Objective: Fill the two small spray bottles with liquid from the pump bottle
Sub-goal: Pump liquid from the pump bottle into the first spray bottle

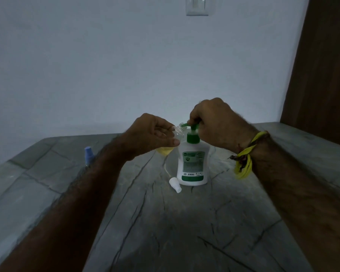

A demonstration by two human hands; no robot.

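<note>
In the middle of the frame my left hand (153, 134) grips a small clear spray bottle (178, 134), tilted, with its open neck up and to the right; my fingers (161, 132) and thumb are curled around its body, and some yellow liquid (164, 151) shows at its low end, under my palm. The open neck is just at the tip of the green spout of the white pump bottle (192, 165), which stands upright on the grey tabletop (165, 222), a little right of centre. My right hand (212, 122) is above the green pump head (193, 130), with the fingers curled down on it; I cannot tell how hard they press. On my right wrist there is a yellow thread band (245, 156). Just beside the base of the pump bottle, at its lower left, a white spray cap (175, 184) lies on the tabletop with its thin tube going up toward my left hand. At the left of the frame, partly hidden behind my left forearm, a second small bottle with a blue cap (88, 154) stands, well apart from the others.
</note>
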